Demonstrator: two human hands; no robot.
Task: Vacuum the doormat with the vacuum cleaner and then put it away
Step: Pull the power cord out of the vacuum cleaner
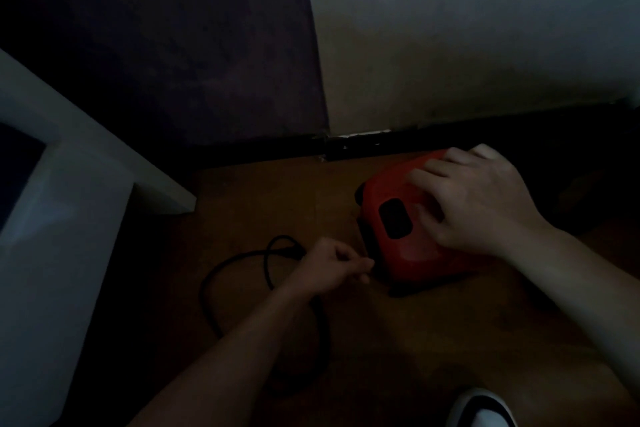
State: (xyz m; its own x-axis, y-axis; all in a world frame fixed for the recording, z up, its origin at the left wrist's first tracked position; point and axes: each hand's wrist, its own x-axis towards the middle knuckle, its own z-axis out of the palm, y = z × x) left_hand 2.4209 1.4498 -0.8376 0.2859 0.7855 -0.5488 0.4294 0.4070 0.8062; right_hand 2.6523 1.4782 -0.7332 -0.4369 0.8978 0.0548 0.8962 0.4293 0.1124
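The dim light hides much. The left hand (329, 267) is curled tight at the lower edge of the red vacuum cleaner (401, 253); whether it pinches the black cord (281, 238), which loops beside it, I cannot tell. The right hand (474, 198) lies spread and flat on the cleaner's smooth, rounded plastic shell. The cleaner sits on the wooden floor (277, 198) near the wall corner. A white shoe (481, 409) is cut off below.
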